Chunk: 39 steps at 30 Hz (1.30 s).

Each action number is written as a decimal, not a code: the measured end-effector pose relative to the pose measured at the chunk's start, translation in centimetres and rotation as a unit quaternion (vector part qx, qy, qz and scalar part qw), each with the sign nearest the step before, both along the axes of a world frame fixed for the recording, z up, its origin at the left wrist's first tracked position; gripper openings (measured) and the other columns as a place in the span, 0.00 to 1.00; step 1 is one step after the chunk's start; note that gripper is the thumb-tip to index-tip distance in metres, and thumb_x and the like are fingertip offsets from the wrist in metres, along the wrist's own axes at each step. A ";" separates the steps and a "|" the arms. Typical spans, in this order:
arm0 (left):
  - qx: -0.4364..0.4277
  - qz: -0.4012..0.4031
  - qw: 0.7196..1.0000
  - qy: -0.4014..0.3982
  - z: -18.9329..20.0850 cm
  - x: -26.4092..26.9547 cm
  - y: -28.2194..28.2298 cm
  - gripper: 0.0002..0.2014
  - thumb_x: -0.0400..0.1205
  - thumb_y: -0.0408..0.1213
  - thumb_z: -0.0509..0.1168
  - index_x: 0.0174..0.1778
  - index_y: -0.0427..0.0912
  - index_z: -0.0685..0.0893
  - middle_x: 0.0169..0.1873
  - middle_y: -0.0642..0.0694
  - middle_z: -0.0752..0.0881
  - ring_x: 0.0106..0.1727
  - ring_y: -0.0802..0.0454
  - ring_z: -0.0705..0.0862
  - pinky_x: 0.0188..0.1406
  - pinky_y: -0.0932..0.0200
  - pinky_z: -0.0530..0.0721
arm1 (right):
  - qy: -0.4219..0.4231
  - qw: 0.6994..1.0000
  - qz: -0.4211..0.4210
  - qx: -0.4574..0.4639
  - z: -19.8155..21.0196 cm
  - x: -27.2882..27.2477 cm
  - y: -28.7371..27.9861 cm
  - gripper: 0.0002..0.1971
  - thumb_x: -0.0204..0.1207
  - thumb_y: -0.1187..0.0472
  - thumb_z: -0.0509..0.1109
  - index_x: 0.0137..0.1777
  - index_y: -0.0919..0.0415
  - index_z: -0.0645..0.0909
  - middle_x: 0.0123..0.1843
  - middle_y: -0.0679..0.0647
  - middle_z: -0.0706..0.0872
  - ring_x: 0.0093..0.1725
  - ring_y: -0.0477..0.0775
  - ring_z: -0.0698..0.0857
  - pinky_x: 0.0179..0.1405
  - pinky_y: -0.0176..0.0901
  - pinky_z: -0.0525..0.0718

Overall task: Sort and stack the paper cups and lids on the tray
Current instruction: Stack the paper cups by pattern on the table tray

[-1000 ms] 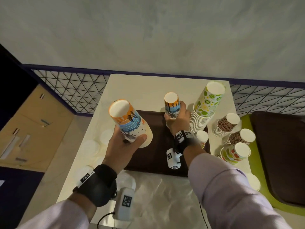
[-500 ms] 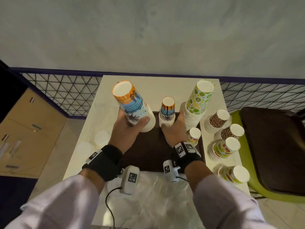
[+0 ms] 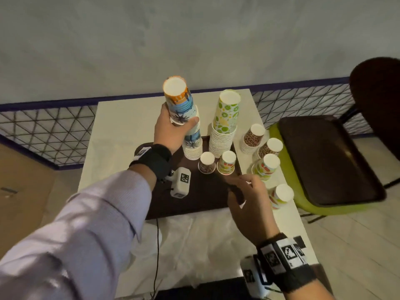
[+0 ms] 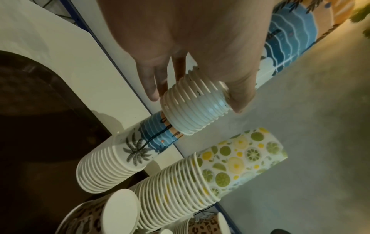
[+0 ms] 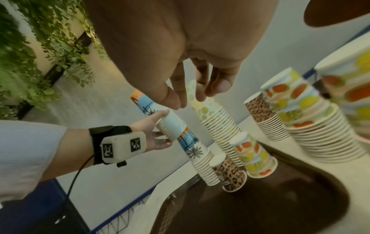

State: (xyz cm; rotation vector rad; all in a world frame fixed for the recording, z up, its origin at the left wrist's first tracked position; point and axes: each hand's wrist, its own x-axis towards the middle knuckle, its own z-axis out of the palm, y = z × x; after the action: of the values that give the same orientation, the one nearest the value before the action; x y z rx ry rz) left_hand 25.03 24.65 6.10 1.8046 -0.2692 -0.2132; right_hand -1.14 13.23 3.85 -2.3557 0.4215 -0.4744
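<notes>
On the dark brown tray (image 3: 207, 198) stand a stack of palm-print cups (image 3: 192, 148), a tall lime-print stack (image 3: 225, 126), a single leopard-print cup (image 3: 207, 163) and a single fruit-print cup (image 3: 226, 163), all upside down. My left hand (image 3: 177, 123) grips a second palm-print stack (image 3: 176, 98), whose lower end sits tilted over the top of the tray's palm-print stack (image 4: 112, 171). The left wrist view shows my fingers and thumb round the held stack's rims (image 4: 196, 109). My right hand (image 3: 244, 187) hovers over the tray's right side, fingers loosely curled and holding nothing (image 5: 192, 95).
Right of the tray, on the white table (image 3: 121, 126), stand two leopard-print stacks (image 3: 252, 137) and two fruit-print stacks (image 3: 266, 167). Another dark tray (image 3: 324, 161) lies on a green chair at the right. Crumpled clear plastic (image 3: 194, 234) covers the table's front. A wire fence (image 3: 43, 135) runs behind.
My left hand has carried its palm-print stack to the right and set it over the tray's palm-print stack. My right hand has let go of that stack and drawn back to the front right.
</notes>
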 end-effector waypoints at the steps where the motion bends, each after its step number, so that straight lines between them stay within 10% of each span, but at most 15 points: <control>1: 0.014 0.000 1.000 -0.001 -0.4 0.2 -0.4 0.33 0.75 0.45 0.83 0.74 0.54 0.75 0.69 0.56 0.86 0.68 0.58 0.86 0.75 0.46 0.84 | -0.002 1.000 -0.012 -0.018 0.0 -0.5 -0.4 0.15 0.75 0.64 0.74 0.62 0.54 0.86 0.57 0.49 0.79 0.53 0.50 0.79 0.54 0.31 0.73; 16: 0.167 -0.001 0.982 0.089 -5.9 0.5 -0.7 0.60 0.70 0.54 0.85 0.90 0.46 0.54 0.80 0.39 0.78 0.79 0.41 0.78 0.80 0.44 0.77 | -0.019 0.991 -0.129 -0.037 0.1 -3.3 -3.9 0.13 0.75 0.68 0.75 0.56 0.54 0.88 0.57 0.54 0.78 0.58 0.60 0.78 0.61 0.44 0.73; 23: 0.136 0.083 0.987 0.027 -6.5 -6.0 0.9 0.34 0.69 0.47 0.86 0.60 0.42 0.72 0.60 0.37 0.80 0.54 0.46 0.82 0.52 0.54 0.85 | 0.039 0.971 -0.232 -0.036 -0.6 -5.0 -8.0 0.19 0.75 0.59 0.75 0.66 0.52 0.82 0.61 0.59 0.74 0.59 0.55 0.69 0.59 0.40 0.64; 32: 0.152 -0.172 0.971 0.073 -7.6 -16.9 -1.4 0.22 0.76 0.40 0.81 0.60 0.49 0.77 0.52 0.46 0.81 0.38 0.56 0.81 0.42 0.61 0.84 | 0.187 0.970 -0.137 0.075 -4.9 -5.2 -10.9 0.36 0.72 0.47 0.79 0.79 0.44 0.70 0.67 0.59 0.73 0.70 0.58 0.76 0.61 0.37 0.69; 39: 0.190 -0.266 0.939 0.103 -9.4 -20.5 -6.2 0.38 0.75 0.47 0.82 0.78 0.51 0.71 0.60 0.48 0.80 0.47 0.56 0.83 0.48 0.65 0.82 | 0.154 0.969 -0.149 0.125 -6.4 -6.0 -13.6 0.33 0.73 0.46 0.80 0.74 0.50 0.69 0.54 0.50 0.83 0.51 0.53 0.83 0.48 0.41 0.75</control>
State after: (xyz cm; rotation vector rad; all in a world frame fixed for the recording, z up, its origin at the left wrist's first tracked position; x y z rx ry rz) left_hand 4.55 18.47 -3.31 2.0363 -0.5958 -0.8834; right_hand -7.13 -0.35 -2.53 -2.1298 0.9333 -0.1731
